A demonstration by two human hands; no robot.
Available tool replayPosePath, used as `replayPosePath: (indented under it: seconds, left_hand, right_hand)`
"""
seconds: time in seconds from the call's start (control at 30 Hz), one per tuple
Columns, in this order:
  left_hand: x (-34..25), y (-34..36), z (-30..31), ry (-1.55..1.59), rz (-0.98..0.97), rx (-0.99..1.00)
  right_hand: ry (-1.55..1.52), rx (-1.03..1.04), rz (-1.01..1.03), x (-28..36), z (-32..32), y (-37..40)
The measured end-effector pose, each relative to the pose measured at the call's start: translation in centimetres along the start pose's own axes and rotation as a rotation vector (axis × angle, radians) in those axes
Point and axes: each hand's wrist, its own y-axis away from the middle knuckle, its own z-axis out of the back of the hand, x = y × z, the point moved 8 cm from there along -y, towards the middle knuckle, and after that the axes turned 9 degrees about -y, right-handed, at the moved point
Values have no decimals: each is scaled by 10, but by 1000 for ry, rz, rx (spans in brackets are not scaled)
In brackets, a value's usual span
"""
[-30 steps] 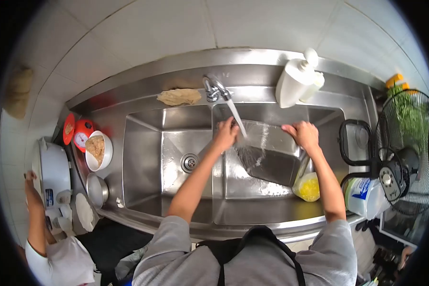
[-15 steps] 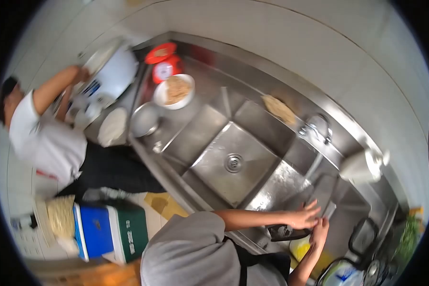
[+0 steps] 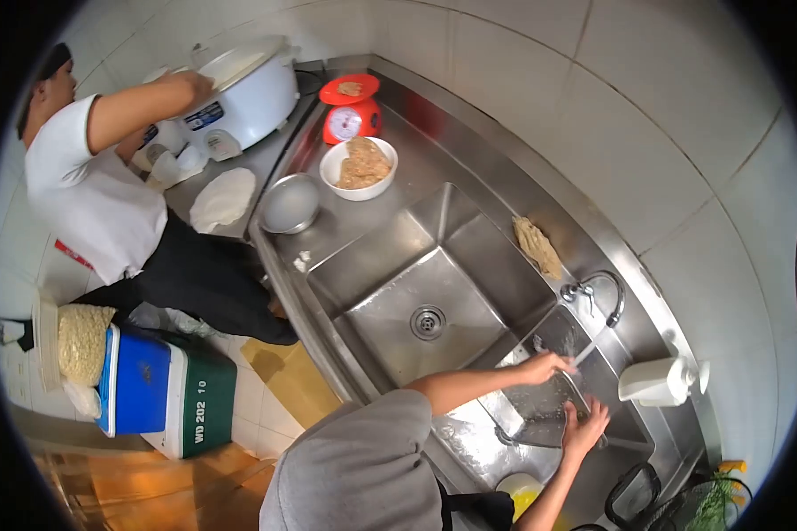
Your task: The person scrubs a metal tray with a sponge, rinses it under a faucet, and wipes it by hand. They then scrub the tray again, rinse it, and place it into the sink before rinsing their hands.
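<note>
The left hand [image 3: 545, 365] lies on the upper rim of a shallow rectangular stainless-steel tray [image 3: 540, 411], fingers stretched along the edge; whether it closes on the rim cannot be told; the right hand [image 3: 584, 429] clasps the same rim further along, fingers curled over it; the tray is wet and dull grey, its hollow face dark and speckled with water; it stands tilted inside the right basin of the double steel sink [image 3: 390, 265], its long axis running from one hand to the other, roughly along the sink's back wall, its held rim uppermost; a thin stream falls on it from the curved chrome tap [image 3: 596, 292] just above; a white pump bottle [image 3: 660, 380] lies on the ledge beside; a tan cloth [image 3: 536, 246] lies on the ledge beyond the tap; on the counter to the left, well apart, stand a white bowl of food [image 3: 359, 168] and a red kitchen scale [image 3: 350, 119].
</note>
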Motion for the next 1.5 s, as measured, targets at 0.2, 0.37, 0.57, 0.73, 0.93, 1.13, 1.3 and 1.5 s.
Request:
replayPosePath:
  seconds: [0.2, 0.37, 0.57, 0.73, 0.93, 1.13, 1.3, 1.5]
  left_hand:
    - [-4, -30, -14, 176, -140, 5]
    - [1, -35, -24, 359, 17, 40]
    - [54, -8, -21, -17, 240, -110]
    - [61, 10, 10, -264, 146, -512]
    - [126, 74, -79, 191, 818, 312]
    - [157, 77, -92, -356, 762, 343]
    - [127, 73, -67, -613, 835, 537]
    - [103, 57, -55, -667, 766, 807]
  right_hand:
    - [-99, 190, -3, -64, -62, -29]
    - [10, 148, -130, -59, -39, -7]
    - [-247, -146, -260, -70, 50, 27]
    - [-216, -223, -438, -122, 106, 66]
    - [-317, -379, -637, -179, 128, 94]
    - [-359, -217, -642, -204, 107, 78]
    - [-90, 34, -845, -251, 82, 81]
    - [-131, 386, -1045, -332, 35, 124]
